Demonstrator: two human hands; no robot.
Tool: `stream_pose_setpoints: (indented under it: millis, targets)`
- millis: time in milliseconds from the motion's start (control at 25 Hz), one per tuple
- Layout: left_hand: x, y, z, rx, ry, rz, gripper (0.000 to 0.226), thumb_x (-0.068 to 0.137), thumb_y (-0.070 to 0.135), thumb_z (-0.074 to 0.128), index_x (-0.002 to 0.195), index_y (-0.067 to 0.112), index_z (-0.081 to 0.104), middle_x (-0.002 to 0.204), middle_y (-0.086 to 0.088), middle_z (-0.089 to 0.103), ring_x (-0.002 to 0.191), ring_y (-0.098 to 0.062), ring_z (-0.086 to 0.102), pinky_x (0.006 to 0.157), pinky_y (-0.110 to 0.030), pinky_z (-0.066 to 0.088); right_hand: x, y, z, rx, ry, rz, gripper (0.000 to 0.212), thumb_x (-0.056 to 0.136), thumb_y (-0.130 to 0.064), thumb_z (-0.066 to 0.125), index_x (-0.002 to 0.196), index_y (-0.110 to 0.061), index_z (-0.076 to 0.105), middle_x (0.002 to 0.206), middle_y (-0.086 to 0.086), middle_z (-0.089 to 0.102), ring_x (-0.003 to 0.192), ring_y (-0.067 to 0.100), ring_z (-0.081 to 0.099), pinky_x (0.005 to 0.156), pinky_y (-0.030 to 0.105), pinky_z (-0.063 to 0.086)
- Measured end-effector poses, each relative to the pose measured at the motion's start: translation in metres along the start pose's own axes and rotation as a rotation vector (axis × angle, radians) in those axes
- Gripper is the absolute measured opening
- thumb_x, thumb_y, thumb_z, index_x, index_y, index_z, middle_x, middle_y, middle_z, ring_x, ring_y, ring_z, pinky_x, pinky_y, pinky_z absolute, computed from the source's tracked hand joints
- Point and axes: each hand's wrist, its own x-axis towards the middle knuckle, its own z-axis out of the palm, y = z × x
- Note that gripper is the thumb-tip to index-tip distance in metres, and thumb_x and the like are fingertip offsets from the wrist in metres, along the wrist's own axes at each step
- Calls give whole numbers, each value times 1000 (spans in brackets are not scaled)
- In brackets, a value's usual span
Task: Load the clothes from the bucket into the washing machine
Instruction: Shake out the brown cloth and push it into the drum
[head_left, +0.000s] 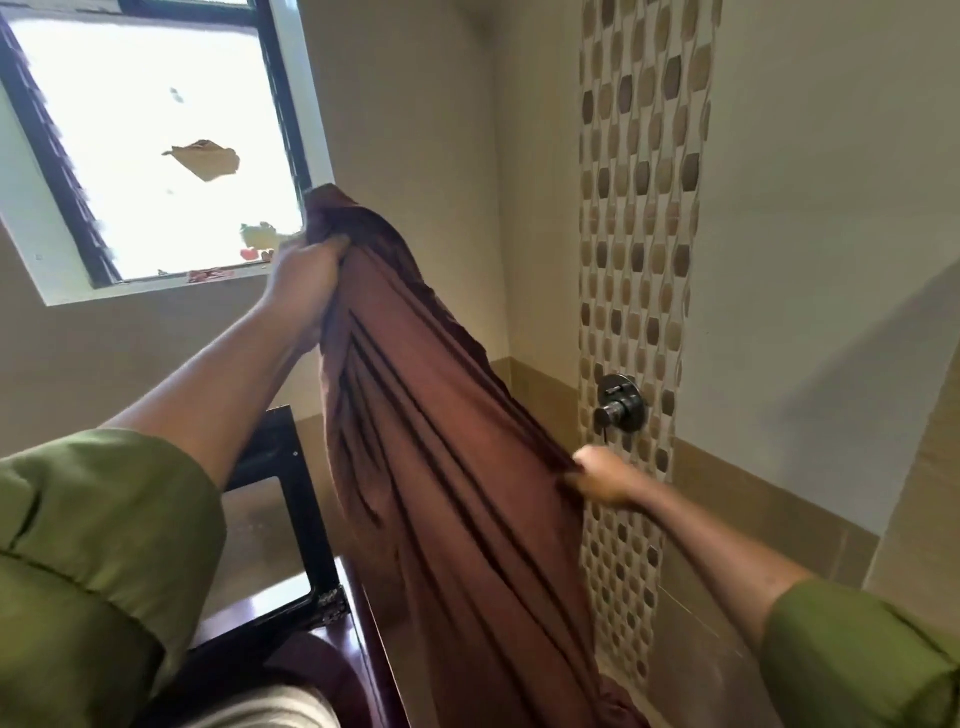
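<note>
A person in green sleeves (93, 530) is lifting a long brown cloth (441, 467) high in a tiled washroom, the fabric hanging in deep folds and filling the middle of the view. The left hand (306, 275) is gripping the bunched top of the cloth at about 11 o'clock from the frame's centre, fingers curled tight round the fabric. The right hand (602, 475) is pinching the cloth's edge at about 4 o'clock, lower and out to the side, pulling the folds taut between the two hands.

The hanging cloth is blocking most of what lies below and behind it. A bright window (150, 140) with a dark frame is showing at 10 o'clock, just beside the raised left hand. A strip of mosaic tiles (644, 208) is running down the wall at 2 o'clock, with a dark metal shower valve (621, 402) set in it, near the right hand but apart from it.

At 7 o'clock, under the left forearm, a dark-framed raised lid (306, 519) and a maroon rim (358, 613) are peeking out; the cloth's lower end is trailing down past that rim. What is inside cannot be told. No bucket is in view.
</note>
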Motion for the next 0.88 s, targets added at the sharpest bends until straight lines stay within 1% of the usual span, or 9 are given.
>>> stream_pose_setpoints:
  millis: [80, 200, 320, 400, 480, 520, 640, 760, 880]
  targets:
    - [13, -3, -24, -12, 121, 3, 23, 88, 6, 54, 74, 21, 65, 70, 3, 64, 59, -11, 61, 51, -17, 51, -3, -2, -45, 361, 436, 66, 32, 91, -3, 48, 62, -15, 51, 65, 6, 55, 69, 24, 55, 55, 28, 33]
    - [27, -1, -45, -17, 195, 54, 27, 80, -1, 50, 72, 21, 64, 70, 3, 62, 54, -8, 57, 52, -20, 49, -15, -33, -124, 579, 1078, 2, 30, 81, 7, 42, 91, -3, 68, 79, 10, 62, 74, 13, 50, 62, 20, 30]
    - [34, 4, -48, 6, 302, 111, 28, 82, 2, 47, 71, 25, 59, 71, 8, 59, 60, -7, 54, 55, -21, 44, -28, -76, -168, 748, 1471, -253, 36, 71, 10, 33, 87, -18, 49, 71, -5, 47, 60, 1, 42, 55, 14, 27]
    - [42, -9, -55, 62, 363, 8, 23, 89, 9, 48, 75, 24, 57, 76, 7, 61, 65, -8, 57, 56, -20, 46, -13, -75, -171, 525, 1236, -264, 28, 77, 9, 38, 91, -8, 55, 72, -8, 47, 62, -2, 46, 55, 15, 29]
    - [43, -34, -68, 50, 255, -230, 13, 92, 14, 52, 91, 15, 64, 91, -8, 70, 68, -16, 65, 52, -25, 54, 8, -59, -160, 278, 739, -6, 15, 85, -5, 50, 84, -2, 64, 72, 6, 56, 71, 17, 54, 58, 27, 32]
    - [37, -46, -71, 79, 187, -294, 14, 92, 13, 55, 99, 13, 66, 95, -13, 71, 66, -19, 67, 49, -28, 55, 15, -54, -151, 301, 630, 99, 17, 85, -9, 52, 75, -4, 65, 68, 9, 56, 70, 23, 54, 56, 30, 32]
    - [4, -64, -41, 135, -88, -178, 12, 93, 11, 61, 102, 16, 65, 96, -11, 68, 65, -11, 68, 55, -22, 57, 22, -75, -118, 547, 631, 109, 22, 82, -11, 50, 62, -10, 59, 61, 6, 53, 65, 22, 50, 50, 30, 30]
    - [-38, -59, 21, 50, -566, -101, 40, 93, 5, 60, 128, 22, 51, 109, -2, 65, 91, -11, 65, 73, -18, 56, 24, -126, -102, 719, 428, -121, 20, 80, -21, 58, 77, -7, 72, 74, 7, 70, 70, 18, 56, 59, 29, 41]
    - [-43, -50, 47, 188, -624, -56, 24, 87, -1, 65, 98, 20, 67, 85, 5, 70, 80, -9, 65, 74, -24, 55, 15, -144, -111, 833, 385, -245, 24, 76, -28, 65, 79, -5, 69, 77, 11, 70, 70, 16, 53, 64, 32, 41]
